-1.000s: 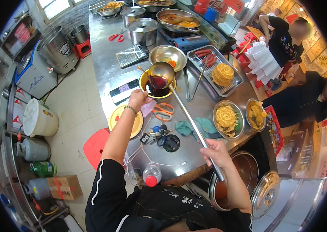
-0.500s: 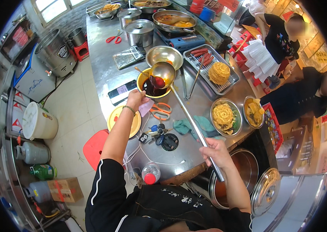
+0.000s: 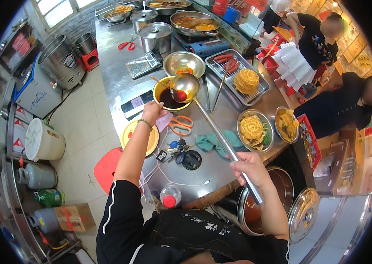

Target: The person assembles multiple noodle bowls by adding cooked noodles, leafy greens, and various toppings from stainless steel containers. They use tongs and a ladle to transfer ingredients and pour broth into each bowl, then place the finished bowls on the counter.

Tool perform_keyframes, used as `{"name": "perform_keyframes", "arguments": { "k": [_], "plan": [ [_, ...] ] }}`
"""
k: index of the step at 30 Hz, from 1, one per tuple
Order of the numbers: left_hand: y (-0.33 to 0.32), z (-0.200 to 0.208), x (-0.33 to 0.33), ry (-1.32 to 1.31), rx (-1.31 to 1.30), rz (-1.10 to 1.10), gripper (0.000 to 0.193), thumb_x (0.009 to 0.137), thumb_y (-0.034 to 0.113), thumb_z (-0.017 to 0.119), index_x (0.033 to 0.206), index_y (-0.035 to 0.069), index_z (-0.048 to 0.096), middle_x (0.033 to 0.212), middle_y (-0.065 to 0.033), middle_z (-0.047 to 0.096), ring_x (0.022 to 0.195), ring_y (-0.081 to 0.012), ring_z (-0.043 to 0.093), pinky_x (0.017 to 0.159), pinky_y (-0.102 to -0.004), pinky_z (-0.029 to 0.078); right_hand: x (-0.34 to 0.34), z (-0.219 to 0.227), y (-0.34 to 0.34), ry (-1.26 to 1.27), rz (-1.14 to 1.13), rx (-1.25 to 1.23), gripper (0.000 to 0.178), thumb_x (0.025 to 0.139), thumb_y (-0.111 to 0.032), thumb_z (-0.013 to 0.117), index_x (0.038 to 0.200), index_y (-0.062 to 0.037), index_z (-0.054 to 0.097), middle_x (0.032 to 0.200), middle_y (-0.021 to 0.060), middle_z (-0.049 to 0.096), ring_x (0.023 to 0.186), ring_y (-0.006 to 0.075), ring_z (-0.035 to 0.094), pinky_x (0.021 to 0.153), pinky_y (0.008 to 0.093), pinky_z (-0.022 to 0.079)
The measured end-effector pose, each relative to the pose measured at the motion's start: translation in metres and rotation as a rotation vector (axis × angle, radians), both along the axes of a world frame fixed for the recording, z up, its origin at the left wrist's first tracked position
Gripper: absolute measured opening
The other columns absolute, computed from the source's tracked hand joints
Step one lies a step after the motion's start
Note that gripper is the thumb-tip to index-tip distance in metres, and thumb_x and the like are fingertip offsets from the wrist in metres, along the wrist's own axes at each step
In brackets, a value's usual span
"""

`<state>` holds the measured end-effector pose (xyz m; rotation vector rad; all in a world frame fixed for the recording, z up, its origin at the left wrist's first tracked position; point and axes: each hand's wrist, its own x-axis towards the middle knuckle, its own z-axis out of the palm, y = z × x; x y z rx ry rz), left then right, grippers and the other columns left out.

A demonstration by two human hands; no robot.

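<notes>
My right hand (image 3: 249, 168) is wrapped round the long metal handle of a ladle (image 3: 214, 127). The ladle's round bowl is tilted over a yellow bowl (image 3: 155, 93) of dark liquid, and reddish liquid shows at its lip. At the near left rim of the yellow bowl, my left hand (image 3: 151, 112) grips the edge with its fingertips. A thin brown handle (image 3: 154, 79) sticks up from that bowl's far left side. Just behind stands a metal bowl (image 3: 186, 61) with orange-red residue. A phone (image 3: 136, 104) lies left of my left hand.
Orange-handled scissors (image 3: 180, 125), keys (image 3: 175, 149), a green cloth (image 3: 218, 141) and a yellow lid (image 3: 150, 141) lie nearer me. Right are a tray (image 3: 249, 102) with sausages and a fried stack, and two food bowls. An open pot (image 3: 278, 187) stands below my right forearm. Two people are beyond.
My right hand has moved slightly right and up with the ladle handle. The ladle's bowl stays over the yellow bowl, and my left hand keeps its place on the rim.
</notes>
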<state>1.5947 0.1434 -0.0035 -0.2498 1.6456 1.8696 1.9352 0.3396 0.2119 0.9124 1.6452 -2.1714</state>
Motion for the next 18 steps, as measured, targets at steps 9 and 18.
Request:
{"name": "perform_keyframes", "arguments": {
  "k": [9,18],
  "plan": [
    [0.001,-0.001,-0.001,-0.016,-0.005,0.000,0.009,0.092,0.005,0.057,0.099,0.000,0.053,0.084,-0.0109,0.065,0.069,-0.0207,0.068,0.059,-0.0308,0.060,0.007,0.010,0.006,0.024,-0.009,-0.030,0.030,0.084,-0.004,0.062,0.112,0.0059,0.059,0.060,0.0019,0.055,0.039,0.0073,0.049,0.036,0.0192,0.038],
    [0.003,0.002,0.001,-0.013,0.031,0.014,0.007,0.092,0.006,0.059,0.093,0.001,0.054,0.080,-0.0095,0.062,0.065,-0.0195,0.066,0.058,-0.0295,0.060,0.112,0.050,0.034,0.143,-0.240,-0.162,0.033,0.086,0.000,0.057,0.117,0.0102,0.057,0.060,0.0039,0.054,0.037,0.0069,0.047,0.033,0.0178,0.036]
  ]
}}
